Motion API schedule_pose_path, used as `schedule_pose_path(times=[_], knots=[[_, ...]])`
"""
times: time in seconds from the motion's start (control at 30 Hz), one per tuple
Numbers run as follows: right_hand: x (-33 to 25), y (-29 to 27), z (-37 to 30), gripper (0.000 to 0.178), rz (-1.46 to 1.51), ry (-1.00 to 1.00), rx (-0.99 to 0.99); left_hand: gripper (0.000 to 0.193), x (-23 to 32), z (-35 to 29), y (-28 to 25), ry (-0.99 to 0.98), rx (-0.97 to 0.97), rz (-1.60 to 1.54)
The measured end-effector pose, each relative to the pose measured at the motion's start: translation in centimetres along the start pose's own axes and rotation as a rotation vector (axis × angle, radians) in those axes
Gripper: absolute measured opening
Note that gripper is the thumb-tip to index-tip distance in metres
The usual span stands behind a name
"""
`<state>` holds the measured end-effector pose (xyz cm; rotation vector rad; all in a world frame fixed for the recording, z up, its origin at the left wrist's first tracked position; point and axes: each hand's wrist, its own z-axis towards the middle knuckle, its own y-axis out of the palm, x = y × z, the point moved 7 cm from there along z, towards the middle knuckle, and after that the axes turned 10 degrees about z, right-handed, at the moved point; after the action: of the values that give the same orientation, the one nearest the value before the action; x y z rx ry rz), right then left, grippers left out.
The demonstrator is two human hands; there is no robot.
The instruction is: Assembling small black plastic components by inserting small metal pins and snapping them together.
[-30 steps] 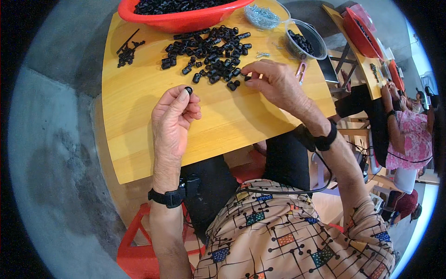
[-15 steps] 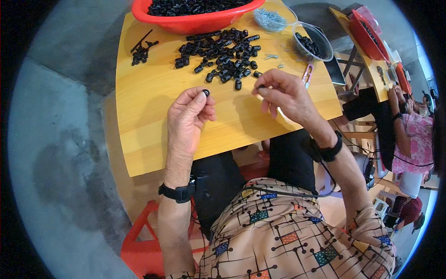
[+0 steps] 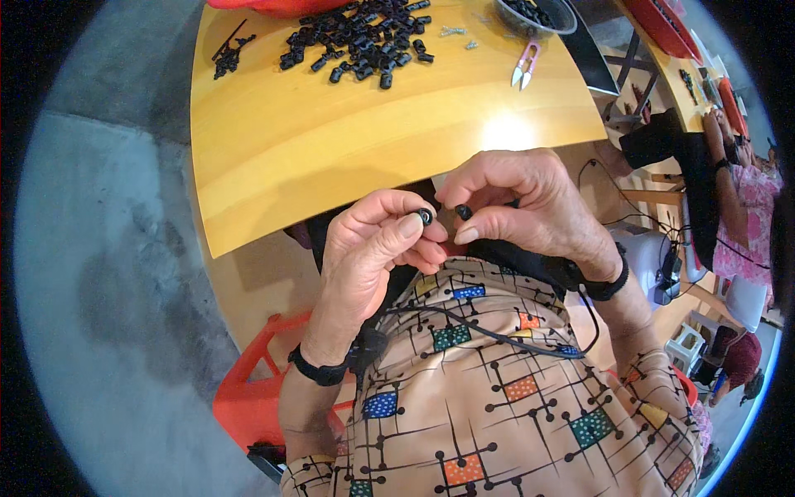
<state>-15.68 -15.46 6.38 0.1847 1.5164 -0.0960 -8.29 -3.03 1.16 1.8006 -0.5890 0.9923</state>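
My left hand grips the left piece, small and black, between thumb and forefinger; its round end peeks past my thumb tip, facing up and toward my right. My right hand pinches the right piece, also black, one end toward my left. The two sit just apart, off the table's near edge, above my lap. My fingers hide too much to tell either long axis. The snips point toward me.
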Motion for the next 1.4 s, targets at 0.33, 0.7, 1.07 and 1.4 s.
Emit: schedule_pose_path(times=[0.33,0.7,1.07,1.4], knots=[[-2.3,0.0,-3.7,0.018,-0.454,-0.233,-0.017,0.018,-0.9,-1.6,4.3,-0.02,0.079,0.294],[-0.5,-0.4,-5.1,0.017,-0.082,-0.068,0.061,0.016,-0.8,-2.1,4.5,0.051,0.13,0.312],[1.4,0.2,-5.8,0.008,0.303,0.265,0.155,0.02,-0.9,-3.0,3.9,-0.016,0.058,0.091],[1.1,0.7,-6.6,0.01,0.324,0.276,0.102,0.024,-1.5,-3.7,4.1,-0.054,0.073,0.296]])
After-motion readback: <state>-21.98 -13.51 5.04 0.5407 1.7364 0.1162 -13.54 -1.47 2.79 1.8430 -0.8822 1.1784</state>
